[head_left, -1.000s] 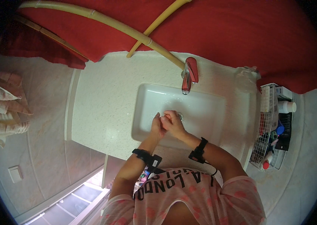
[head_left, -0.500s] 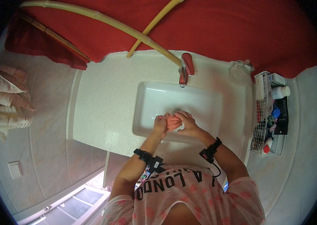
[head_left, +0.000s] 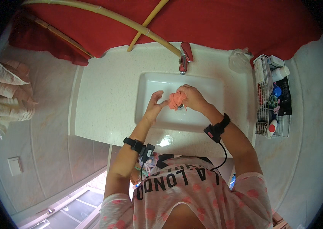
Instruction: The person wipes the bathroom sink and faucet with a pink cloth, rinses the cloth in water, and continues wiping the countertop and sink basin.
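Note:
A bunched-up orange-pink cloth [head_left: 176,100] hangs over the white sink basin [head_left: 146,118], close to the drain. My right hand [head_left: 192,98] is closed on the cloth from its right side. On the other side my left hand [head_left: 155,106] has its fingers apart, thumb pointing toward the cloth and its tip close to it; whether they touch I cannot tell. Above the basin's far edge stands a faucet [head_left: 184,59] with a red lever. No running water shows.
A speckled pale counter [head_left: 104,103] surrounds the basin. At its right stands a white wire basket [head_left: 262,95] of bottles and small items, with a clear plastic bag [head_left: 239,61] nearby. Bamboo poles [head_left: 119,17] cross before a red cloth [head_left: 222,26]. Towels [head_left: 8,91] hang at left.
Both hands have moved farther forward over the basin. My left hand has let go of the cloth and spread its fingers, while the right keeps hold of it.

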{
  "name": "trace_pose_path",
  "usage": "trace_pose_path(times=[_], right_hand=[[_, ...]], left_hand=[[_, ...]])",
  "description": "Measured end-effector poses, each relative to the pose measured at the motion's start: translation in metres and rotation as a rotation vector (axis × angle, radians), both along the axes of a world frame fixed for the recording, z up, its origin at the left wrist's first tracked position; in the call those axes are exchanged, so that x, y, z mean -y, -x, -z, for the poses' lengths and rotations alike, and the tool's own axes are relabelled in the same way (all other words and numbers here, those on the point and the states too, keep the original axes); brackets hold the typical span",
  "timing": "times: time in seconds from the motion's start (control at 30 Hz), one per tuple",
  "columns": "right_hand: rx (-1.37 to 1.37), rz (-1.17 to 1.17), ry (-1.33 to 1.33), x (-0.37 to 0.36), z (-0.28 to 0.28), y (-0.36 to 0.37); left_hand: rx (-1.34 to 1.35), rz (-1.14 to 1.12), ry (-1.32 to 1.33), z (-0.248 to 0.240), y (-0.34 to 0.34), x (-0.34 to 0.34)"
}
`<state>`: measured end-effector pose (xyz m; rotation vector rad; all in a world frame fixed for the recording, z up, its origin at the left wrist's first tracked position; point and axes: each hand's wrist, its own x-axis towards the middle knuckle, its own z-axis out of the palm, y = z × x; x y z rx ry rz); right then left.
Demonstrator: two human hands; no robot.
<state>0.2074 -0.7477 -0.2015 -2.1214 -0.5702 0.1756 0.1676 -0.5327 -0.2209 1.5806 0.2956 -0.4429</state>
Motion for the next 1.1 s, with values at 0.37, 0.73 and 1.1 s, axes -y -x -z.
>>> trace_pose_path(times=[0.37,0.73,1.1], right_hand=[[-0.347,0.316,-0.31,-0.027,-0.014,0.002],[-0.535,0.168,-0.198,0.047,-0.024,0.007],[-0.656,0.576,0.317,0.209,0.324,0.053]], left_hand=[[0.458,0.073,0.376,-0.018,0.007,0.05],[-0.241,0.053,0.201,-0.036,-0.001,0.048],[-0.398,-0.095,0.427,0.038,0.006,0.031]])
